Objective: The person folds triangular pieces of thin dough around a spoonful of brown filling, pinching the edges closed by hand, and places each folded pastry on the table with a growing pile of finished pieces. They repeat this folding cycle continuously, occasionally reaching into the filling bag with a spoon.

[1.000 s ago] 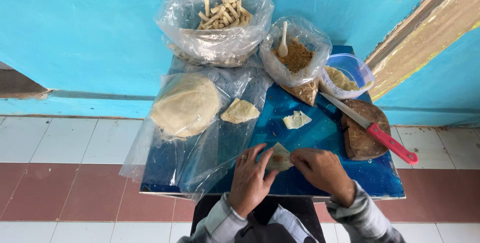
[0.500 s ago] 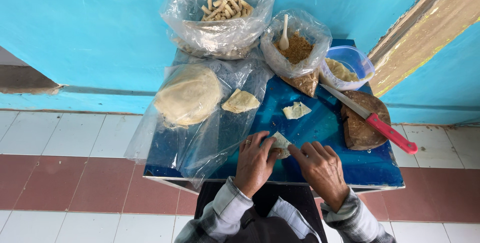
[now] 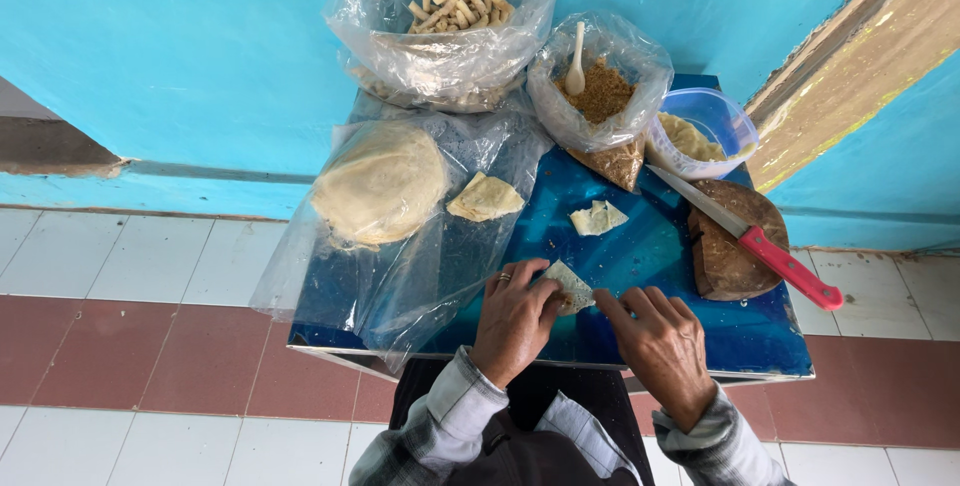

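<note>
My left hand (image 3: 512,318) and my right hand (image 3: 660,341) meet at the near edge of a small blue table (image 3: 640,256). Together they pinch and fold a pale piece of dough wrapper (image 3: 570,286) between the fingertips. A ring shows on my left hand. Just beyond lie a loose folded piece of wrapper (image 3: 598,218) and a triangular wrapper piece (image 3: 484,198) on clear plastic.
A stack of round wrappers (image 3: 380,184) sits in a plastic bag at the left. Behind stand a bag of rolled sticks (image 3: 450,6), a bag of brown filling with a white spoon (image 3: 600,91) and a plastic tub (image 3: 705,131). A red-handled knife (image 3: 750,238) rests on a round wooden board (image 3: 730,241).
The camera has shifted slightly. My hands have kept working the wrapper piece at the table's near edge, folding it flatter between the fingers.
</note>
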Available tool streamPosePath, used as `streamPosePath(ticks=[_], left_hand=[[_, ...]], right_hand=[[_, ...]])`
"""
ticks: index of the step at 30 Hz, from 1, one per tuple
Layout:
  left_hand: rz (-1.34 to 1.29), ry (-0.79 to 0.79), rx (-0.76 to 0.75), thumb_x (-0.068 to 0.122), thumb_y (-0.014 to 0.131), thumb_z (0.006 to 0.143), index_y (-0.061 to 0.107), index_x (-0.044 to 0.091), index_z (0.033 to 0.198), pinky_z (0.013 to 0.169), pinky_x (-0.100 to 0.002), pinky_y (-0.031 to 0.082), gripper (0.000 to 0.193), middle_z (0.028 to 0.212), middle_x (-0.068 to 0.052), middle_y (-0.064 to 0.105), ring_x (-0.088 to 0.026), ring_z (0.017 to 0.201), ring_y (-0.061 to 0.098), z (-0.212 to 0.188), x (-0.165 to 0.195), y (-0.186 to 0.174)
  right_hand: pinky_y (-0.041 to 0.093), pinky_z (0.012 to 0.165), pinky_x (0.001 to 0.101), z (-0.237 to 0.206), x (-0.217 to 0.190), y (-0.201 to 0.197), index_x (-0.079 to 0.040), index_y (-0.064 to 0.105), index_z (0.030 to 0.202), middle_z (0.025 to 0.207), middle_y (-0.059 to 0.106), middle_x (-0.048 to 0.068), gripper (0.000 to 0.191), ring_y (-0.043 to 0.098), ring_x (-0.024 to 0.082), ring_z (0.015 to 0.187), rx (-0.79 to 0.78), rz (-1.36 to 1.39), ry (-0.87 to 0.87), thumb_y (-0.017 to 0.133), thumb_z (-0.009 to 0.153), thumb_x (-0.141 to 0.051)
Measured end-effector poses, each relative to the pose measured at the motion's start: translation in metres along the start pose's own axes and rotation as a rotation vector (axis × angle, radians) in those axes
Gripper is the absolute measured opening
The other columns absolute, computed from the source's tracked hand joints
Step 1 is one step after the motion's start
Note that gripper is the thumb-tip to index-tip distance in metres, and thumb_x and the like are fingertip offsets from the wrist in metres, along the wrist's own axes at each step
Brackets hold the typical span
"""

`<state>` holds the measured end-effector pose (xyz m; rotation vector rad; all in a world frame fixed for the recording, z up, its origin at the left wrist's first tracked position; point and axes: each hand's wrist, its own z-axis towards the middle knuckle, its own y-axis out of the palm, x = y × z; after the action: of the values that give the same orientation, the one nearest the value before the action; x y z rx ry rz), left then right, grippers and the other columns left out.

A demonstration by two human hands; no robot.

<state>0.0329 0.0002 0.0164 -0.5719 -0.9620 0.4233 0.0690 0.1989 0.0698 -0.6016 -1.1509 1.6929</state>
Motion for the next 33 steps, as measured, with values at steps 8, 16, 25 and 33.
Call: streamPosePath(ticks=[8,16,25,33], left_hand=[[-0.038,-0.041,0.009,0.008,0.075,0.087,0.070,0.003,0.112,0.094,-0.045,0.050,0.026,0.121,-0.012,0.065,-0.033,0.111,0.064,-0.018,0.004,-0.022],[0.140,-0.176,0.045,0.014,0.075,0.088,0.068,0.003,0.100,0.077,-0.046,0.049,0.018,0.100,-0.011,0.060,-0.030,0.093,0.062,-0.028,0.016,-0.029],[0.065,-0.195,0.075,0.016,0.075,0.084,0.062,0.005,0.095,0.076,-0.045,0.045,0.020,0.096,-0.011,0.057,-0.031,0.091,0.060,-0.035,0.035,-0.030],[0.079,-0.190,0.027,0.012,0.072,0.089,0.058,0.009,0.090,0.076,-0.044,0.046,0.014,0.092,-0.008,0.058,-0.029,0.088,0.062,-0.034,0.041,-0.026]], right_hand=[[0.048,0.051,0.0373,0.029,0.026,-0.018,-0.012,0.073,0.114,0.075,0.065,0.007,0.021,0.062,0.021,0.060,0.180,0.076,0.082,0.072,0.094,-0.012],[0.052,0.063,0.0376,0.182,0.077,-0.005,-0.011,0.068,0.112,0.099,0.067,0.008,0.019,0.070,0.025,0.083,0.334,-0.230,-0.036,0.070,0.094,-0.018],[0.055,0.066,0.0419,0.041,0.019,-0.020,-0.014,0.074,0.097,0.098,0.070,0.005,0.022,0.071,0.029,0.081,-0.119,0.190,0.235,0.074,0.089,-0.035],[0.055,0.059,0.0369,-0.017,-0.020,-0.008,-0.014,0.072,0.096,0.095,0.070,0.003,0.021,0.071,0.024,0.069,-0.180,0.389,0.527,0.078,0.082,-0.028]])
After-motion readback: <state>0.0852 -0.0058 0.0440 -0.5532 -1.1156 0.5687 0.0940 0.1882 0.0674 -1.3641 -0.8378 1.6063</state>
